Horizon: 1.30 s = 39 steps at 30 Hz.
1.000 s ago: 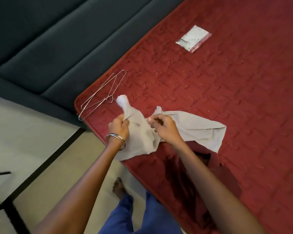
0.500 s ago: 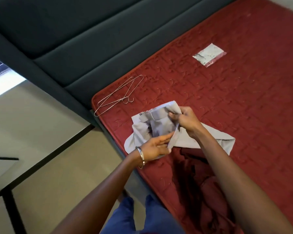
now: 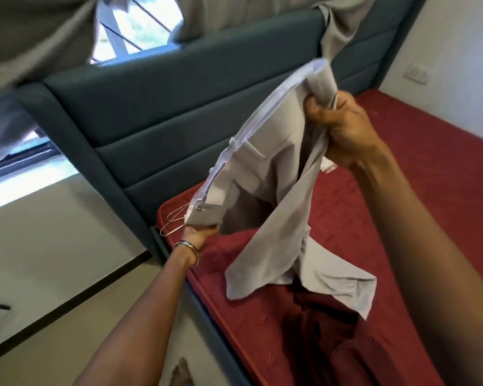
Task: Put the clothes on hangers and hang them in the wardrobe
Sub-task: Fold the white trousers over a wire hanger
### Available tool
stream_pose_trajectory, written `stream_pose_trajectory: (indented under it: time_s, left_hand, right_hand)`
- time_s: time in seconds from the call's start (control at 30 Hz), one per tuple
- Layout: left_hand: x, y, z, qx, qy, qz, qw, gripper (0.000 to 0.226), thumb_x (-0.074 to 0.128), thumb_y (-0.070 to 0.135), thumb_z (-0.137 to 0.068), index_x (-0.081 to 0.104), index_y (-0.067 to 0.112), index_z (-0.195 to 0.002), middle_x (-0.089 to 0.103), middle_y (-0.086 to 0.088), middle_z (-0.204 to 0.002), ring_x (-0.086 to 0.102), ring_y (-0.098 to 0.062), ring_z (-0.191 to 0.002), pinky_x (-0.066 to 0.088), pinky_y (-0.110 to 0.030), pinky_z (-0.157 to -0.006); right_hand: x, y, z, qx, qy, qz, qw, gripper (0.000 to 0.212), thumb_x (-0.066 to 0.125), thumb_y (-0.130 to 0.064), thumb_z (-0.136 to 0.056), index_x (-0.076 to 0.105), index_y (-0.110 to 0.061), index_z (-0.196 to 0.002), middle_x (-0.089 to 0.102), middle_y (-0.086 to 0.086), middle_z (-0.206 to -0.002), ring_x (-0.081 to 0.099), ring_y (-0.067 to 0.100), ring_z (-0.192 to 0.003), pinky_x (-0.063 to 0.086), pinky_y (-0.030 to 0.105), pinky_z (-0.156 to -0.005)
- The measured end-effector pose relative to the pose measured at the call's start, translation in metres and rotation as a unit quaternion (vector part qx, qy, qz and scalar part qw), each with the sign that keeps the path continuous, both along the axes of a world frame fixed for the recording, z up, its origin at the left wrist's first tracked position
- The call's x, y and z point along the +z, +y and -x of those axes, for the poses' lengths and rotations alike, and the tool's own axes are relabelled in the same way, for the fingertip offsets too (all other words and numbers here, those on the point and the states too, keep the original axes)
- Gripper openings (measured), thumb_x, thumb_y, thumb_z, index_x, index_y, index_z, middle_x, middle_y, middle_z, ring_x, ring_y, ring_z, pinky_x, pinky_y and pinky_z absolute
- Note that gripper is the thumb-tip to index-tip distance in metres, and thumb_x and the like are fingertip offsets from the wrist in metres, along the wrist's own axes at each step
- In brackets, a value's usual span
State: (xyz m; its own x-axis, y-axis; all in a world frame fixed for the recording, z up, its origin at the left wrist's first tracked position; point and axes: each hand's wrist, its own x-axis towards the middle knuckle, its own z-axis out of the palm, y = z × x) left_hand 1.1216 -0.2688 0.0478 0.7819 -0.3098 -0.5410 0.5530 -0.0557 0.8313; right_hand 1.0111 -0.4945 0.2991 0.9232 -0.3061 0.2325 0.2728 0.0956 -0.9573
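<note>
Holding the grey trousers [image 3: 265,168] up by the waistband, the person stretches that band between both hands so the garment opens out and its shape can be read before a hanger goes in. The right hand [image 3: 343,129] is raised, its grip curled tight round one bunched end of the waistband. The left hand [image 3: 200,235] is lower, near the bed's head-end corner, with a bangle at the wrist, and its grip pinches the other end, where a small fastener shows. Held like this the band runs on a slant, and the legs hang from it, their lower ends draping onto the red mattress [image 3: 430,190] near its left edge. That lets the weight of the cloth pull out folds, which I take to be the reason for lifting it.

Two or so wire hangers [image 3: 175,222] lie at the mattress corner by the dark headboard [image 3: 179,107], just behind the left hand and within easy reach, probably laid there for that purpose. A dark red garment [image 3: 332,344] lies on the mattress below the trousers, close to the person; it seems to wait its turn.

My reading is that the trousers are being straightened and the hanger step has not begun. No wardrobe is in view.
</note>
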Motion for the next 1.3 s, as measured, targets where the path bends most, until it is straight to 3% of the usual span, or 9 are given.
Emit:
stream_pose_trajectory:
  time_s: [0.1, 0.2, 0.5, 0.73, 0.87, 0.93, 1.0, 1.13, 1.3]
  left_hand:
    - [0.034, -0.010, -0.009, 0.029, -0.002, 0.127, 0.991, 0.019, 0.065, -0.002, -0.081, 0.061, 0.016, -0.085, 0.067, 0.001, -0.073, 0.061, -0.006, -0.051, 0.045, -0.021, -0.046]
    - [0.071, -0.012, -0.033, 0.141, -0.060, 0.224, 0.962, 0.014, 0.063, -0.002, -0.085, 0.064, 0.012, -0.084, 0.071, 0.004, -0.069, 0.065, -0.012, -0.060, 0.052, -0.026, -0.053]
    - [0.245, 0.015, -0.095, 0.136, -0.407, 0.148, 0.891, 0.011, 0.073, 0.014, -0.082, 0.065, 0.020, -0.078, 0.064, 0.021, -0.063, 0.054, 0.003, -0.064, 0.048, -0.022, -0.066]
    - [0.303, 0.032, -0.100, 0.049, -0.366, 0.291, 0.883, 0.010, 0.065, 0.018, -0.088, 0.073, 0.011, -0.086, 0.073, -0.004, -0.090, 0.067, -0.018, -0.081, 0.054, -0.035, -0.081]
    - [0.303, 0.027, -0.107, 0.075, -0.411, 0.041, 0.908, 0.024, 0.076, 0.024, -0.073, 0.060, 0.006, -0.071, 0.053, -0.009, -0.076, 0.048, -0.018, -0.065, 0.041, -0.033, -0.066]
    - [0.305, 0.015, -0.093, 0.125, -0.451, -0.099, 0.878, 0.028, 0.070, 0.028, -0.067, 0.062, 0.002, -0.066, 0.056, -0.016, -0.064, 0.053, -0.023, -0.059, 0.039, -0.036, -0.057]
    - [0.311, -0.001, -0.067, 0.131, -0.495, -0.172, 0.842, 0.029, 0.065, 0.025, -0.076, 0.067, -0.004, -0.074, 0.063, -0.032, -0.079, 0.065, -0.039, -0.076, 0.044, -0.041, -0.060]
    - [0.322, -0.030, -0.019, 0.070, -0.509, -0.156, 0.843, 0.028, 0.063, 0.023, -0.086, 0.065, 0.004, -0.106, 0.066, -0.012, -0.100, 0.061, -0.027, -0.099, 0.040, -0.026, -0.072]
    - [0.324, -0.050, 0.013, -0.045, -0.544, -0.076, 0.834, 0.023, 0.066, 0.028, -0.084, 0.059, 0.019, -0.104, 0.060, 0.000, -0.089, 0.058, -0.014, -0.078, 0.040, -0.016, -0.063]
  right_hand:
    - [0.044, 0.004, -0.005, -0.027, -0.050, -0.001, 0.998, 0.012, 0.066, -0.018, -0.077, 0.075, -0.013, -0.072, 0.070, -0.001, -0.071, 0.065, 0.012, -0.066, 0.053, 0.030, -0.070]
    - [0.074, -0.011, -0.002, -0.120, -0.072, 0.027, 0.990, 0.010, 0.069, -0.019, -0.083, 0.074, -0.012, -0.077, 0.071, 0.000, -0.075, 0.066, 0.015, -0.072, 0.054, 0.033, -0.074]
    - [0.072, -0.059, 0.026, -0.340, -0.040, -0.003, 0.940, 0.014, 0.059, 0.000, -0.091, 0.063, -0.008, -0.081, 0.067, -0.012, -0.057, 0.064, -0.001, -0.059, 0.050, 0.015, -0.062]
    - [0.070, -0.072, 0.051, -0.275, -0.038, -0.071, 0.958, 0.017, 0.072, -0.018, -0.080, 0.065, -0.004, -0.086, 0.071, -0.002, -0.072, 0.067, 0.012, -0.070, 0.056, 0.027, -0.070]
    - [0.060, -0.061, 0.030, -0.450, 0.061, 0.033, 0.891, 0.020, 0.077, -0.020, -0.078, 0.063, -0.007, -0.084, 0.064, 0.003, -0.083, 0.064, 0.019, -0.082, 0.054, 0.032, -0.070]
    - [0.057, -0.041, 0.012, -0.518, 0.062, 0.066, 0.851, 0.023, 0.076, -0.021, -0.075, 0.055, -0.016, -0.084, 0.060, 0.002, -0.089, 0.063, 0.022, -0.089, 0.053, 0.036, -0.076]
    - [0.056, -0.014, -0.006, -0.526, 0.051, 0.102, 0.843, 0.028, 0.072, -0.022, -0.077, 0.047, -0.017, -0.088, 0.058, 0.001, -0.090, 0.060, 0.022, -0.087, 0.052, 0.039, -0.080]
    - [0.057, 0.033, -0.038, -0.459, 0.011, 0.108, 0.882, 0.029, 0.072, -0.020, -0.076, 0.044, -0.022, -0.084, 0.061, 0.001, -0.086, 0.064, 0.027, -0.087, 0.052, 0.042, -0.082]
    - [0.064, 0.066, -0.056, -0.318, -0.030, 0.117, 0.940, 0.036, 0.075, -0.029, -0.076, 0.043, -0.022, -0.090, 0.065, 0.005, -0.087, 0.065, 0.019, -0.080, 0.054, 0.045, -0.081]
